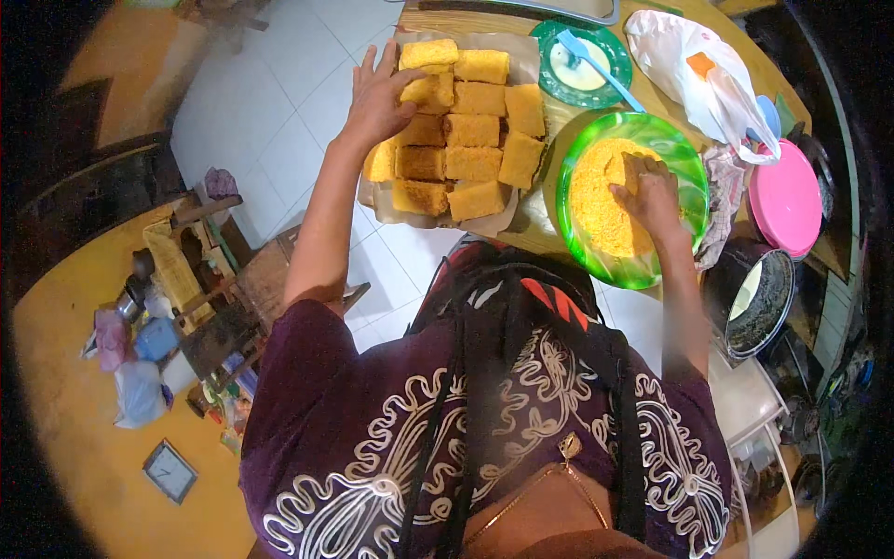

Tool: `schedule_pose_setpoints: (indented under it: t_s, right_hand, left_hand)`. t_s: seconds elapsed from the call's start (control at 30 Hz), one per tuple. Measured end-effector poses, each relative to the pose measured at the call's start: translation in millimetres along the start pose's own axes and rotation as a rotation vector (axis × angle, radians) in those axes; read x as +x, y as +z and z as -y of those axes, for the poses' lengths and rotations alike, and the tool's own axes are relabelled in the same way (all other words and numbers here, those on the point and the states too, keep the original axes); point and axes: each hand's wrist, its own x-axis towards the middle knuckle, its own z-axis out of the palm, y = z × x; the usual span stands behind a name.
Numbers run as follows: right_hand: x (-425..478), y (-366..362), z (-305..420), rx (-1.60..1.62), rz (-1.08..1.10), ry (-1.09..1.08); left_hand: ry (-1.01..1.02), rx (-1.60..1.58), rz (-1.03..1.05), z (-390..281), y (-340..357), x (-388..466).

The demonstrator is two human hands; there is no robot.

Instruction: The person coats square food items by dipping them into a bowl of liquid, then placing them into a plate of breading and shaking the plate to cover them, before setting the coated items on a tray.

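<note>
Many crumb-coated rectangular pieces of food (475, 130) lie side by side on brown paper (489, 222). My left hand (380, 98) reaches over the paper's far left corner, its thumb and a finger touching a coated piece (427, 92), its other fingers spread; whether it grips the piece is unclear. My right hand (649, 189) is in a green marbled basin (573, 230), fingers down in orange-yellow crumbs (607, 202); its fingertips are partly hidden. Behind the basin, a dark green plate (618, 52) holds white batter (580, 66) and a light-blue brush (599, 64).
A white plastic bag (681, 70) lies at the back right. A pink lid (786, 199), a cloth (723, 189) and a dark pot (761, 307) with pale residue are right of the basin. A metal tray (559, 8) stands at the far edge.
</note>
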Motion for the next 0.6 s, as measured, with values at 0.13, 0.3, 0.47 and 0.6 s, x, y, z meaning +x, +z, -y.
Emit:
schedule_pose_setpoints:
  t_s: [0.13, 0.3, 0.47, 0.6]
  right_hand:
    - [1.9, 0.6, 4.2, -0.017, 0.112, -0.06]
    - [6.9, 6.5, 16.4, 0.04, 0.029, -0.079]
    - [13.8, 3.3, 1.6, 0.017, 0.016, 0.055]
    - [9.1, 11.0, -6.5, 0.015, -0.053, -0.01]
  left_hand:
    - [0.013, 0.071, -0.011, -6.9, 4.8, 4.9]
    - [-0.003, 0.098, 0.031, -11.4, 4.6, 12.2]
    - [0.007, 0.093, 0.101, -9.7, -0.6, 14.5]
    - [0.057, 0.004, 0.058, 0.6, 4.5, 9.3]
